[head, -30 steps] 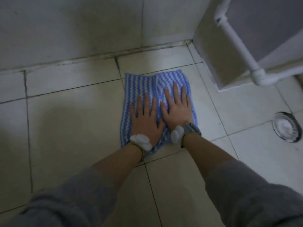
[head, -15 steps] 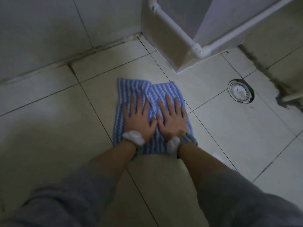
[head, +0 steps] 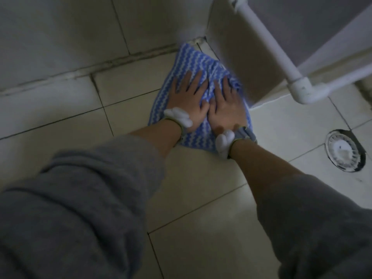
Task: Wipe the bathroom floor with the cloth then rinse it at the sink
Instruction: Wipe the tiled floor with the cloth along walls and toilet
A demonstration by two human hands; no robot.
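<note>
A blue cloth with white zigzag stripes (head: pixel 193 59) lies spread on the pale tiled floor (head: pixel 201 188), pushed into the corner where the wall meets a white pedestal. My left hand (head: pixel 186 99) presses flat on the cloth's left half, fingers straight and spread. Beside it, thumbs touching, my right hand (head: pixel 226 105) presses flat on the right half. The cloth's right edge bunches against the pedestal base. Both wrists carry white tags. No sink is in view.
A white pedestal or cabinet base (head: pixel 237 57) stands right beside the cloth, with a white pipe and elbow joint (head: pixel 302 87) in front of it. A round floor drain (head: pixel 344 152) sits at the right. The tiled wall (head: pixel 60 37) runs along the back.
Both hands have pushed the cloth forward across the tiles into the corner by the pedestal; its far right edge now crumples against the base. The view has shifted with the movement.
</note>
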